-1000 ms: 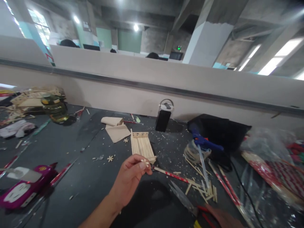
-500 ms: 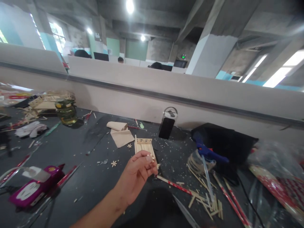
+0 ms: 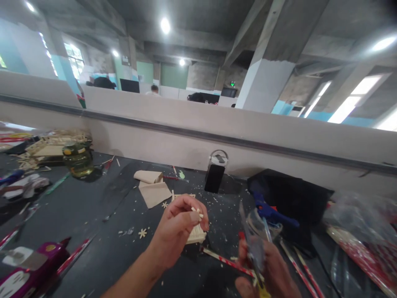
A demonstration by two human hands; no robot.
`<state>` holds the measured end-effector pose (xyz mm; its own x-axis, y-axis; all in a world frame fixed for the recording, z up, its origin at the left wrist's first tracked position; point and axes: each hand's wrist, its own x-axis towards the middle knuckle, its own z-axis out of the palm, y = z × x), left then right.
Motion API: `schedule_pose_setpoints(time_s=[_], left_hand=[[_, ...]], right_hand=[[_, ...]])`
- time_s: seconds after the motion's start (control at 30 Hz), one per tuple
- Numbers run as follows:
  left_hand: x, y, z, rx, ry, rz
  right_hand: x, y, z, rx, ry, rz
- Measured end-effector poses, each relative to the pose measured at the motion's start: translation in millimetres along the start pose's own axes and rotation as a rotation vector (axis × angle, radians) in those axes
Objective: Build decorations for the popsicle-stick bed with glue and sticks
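My left hand [image 3: 178, 231] pinches a small star-shaped piece of pale wooden sticks [image 3: 197, 213] between thumb and fingers. Partly hidden behind that hand lies a little stick-built frame [image 3: 196, 235] with a slatted floor. At the lower right, my right hand [image 3: 266, 265] is closed around scissors [image 3: 249, 236], blurred by motion, with their blade pointing up and some yellow near the handle. Two similar wooden stars, one nearer [image 3: 142, 233] and one farther [image 3: 165, 205], rest on the dark table left of the frame.
A blue glue gun [image 3: 274, 213] stands by a clear round container [image 3: 259, 225] at right. Behind are a black speaker-like box [image 3: 215, 174] and brown paper [image 3: 153, 192]. A purple power strip [image 3: 34, 269] lies left, a yellowish jar [image 3: 77, 161] farther back. Red-wrapped sticks [image 3: 226, 261] lie in front.
My right hand has come into view at the lower right, raising the scissors, whose blade alone showed before. My left hand has turned slightly, still pinching the wooden piece. The view has tilted up.
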<state>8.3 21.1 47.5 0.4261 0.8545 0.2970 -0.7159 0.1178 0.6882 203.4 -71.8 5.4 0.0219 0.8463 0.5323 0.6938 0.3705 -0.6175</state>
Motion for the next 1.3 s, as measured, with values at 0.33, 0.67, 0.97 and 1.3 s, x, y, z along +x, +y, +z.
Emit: schedule_pose_setpoints(time_s=[0.33, 0.67, 0.97, 1.3], left_hand=[[4, 5, -13.5, 0.014, 0.018, 0.006], [5, -7, -18.3, 0.112, 0.158, -0.055], [6, -12, -25.2, 0.163, 0.186, -0.024], [7, -10, -27.9, 0.222, 0.17, -0.003]], right_hand=[[51, -31, 25, -0.172, -0.125, -0.242], [51, -28, 19, -0.248, -0.116, -0.26], [55, -30, 18, -0.267, -0.098, -0.285], [51, -23, 20, -0.286, -0.11, -0.279]])
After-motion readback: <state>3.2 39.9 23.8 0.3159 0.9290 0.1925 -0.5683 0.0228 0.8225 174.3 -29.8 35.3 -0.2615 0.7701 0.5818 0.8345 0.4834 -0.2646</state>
